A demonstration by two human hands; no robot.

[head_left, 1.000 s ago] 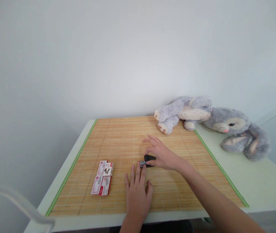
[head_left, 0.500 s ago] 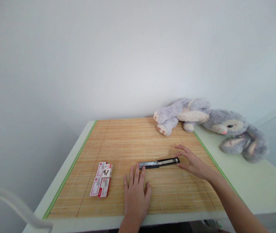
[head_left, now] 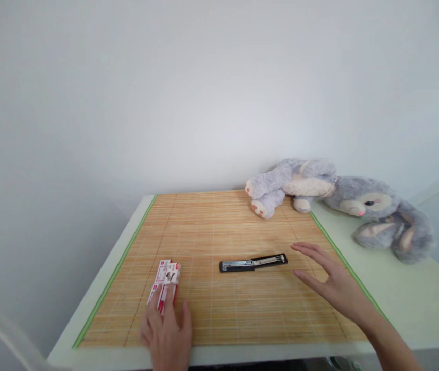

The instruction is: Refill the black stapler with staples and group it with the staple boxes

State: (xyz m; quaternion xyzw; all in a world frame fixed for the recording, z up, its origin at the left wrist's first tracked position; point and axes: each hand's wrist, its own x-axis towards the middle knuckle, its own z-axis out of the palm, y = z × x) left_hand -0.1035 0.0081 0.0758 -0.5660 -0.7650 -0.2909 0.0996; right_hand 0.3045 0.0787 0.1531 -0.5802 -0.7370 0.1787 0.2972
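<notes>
A black stapler (head_left: 253,263) lies opened out flat on the bamboo mat (head_left: 204,226), its metal staple channel showing at the left half. Neither hand touches it. My right hand (head_left: 331,283) hovers just right of the stapler, thumb and fingers apart with nothing between them. Over the near part of a group of small white and red boxes (head_left: 171,273), printed with staple and stapler pictures, is my left hand (head_left: 167,330). Its fingers are spread and hide part of the nearer boxes; whether they touch them I cannot tell.
A grey plush rabbit (head_left: 308,183) lies on its side along the back right, partly on the mat and partly on the white table (head_left: 408,304). A blurred pale curved tube (head_left: 6,332) enters at the lower left. A plain wall (head_left: 204,93) stands behind the table.
My left hand has left the stapler's left end and moved left to the boxes. My right hand has let go of the stapler's right end and drawn back to the right. The stapler stays put.
</notes>
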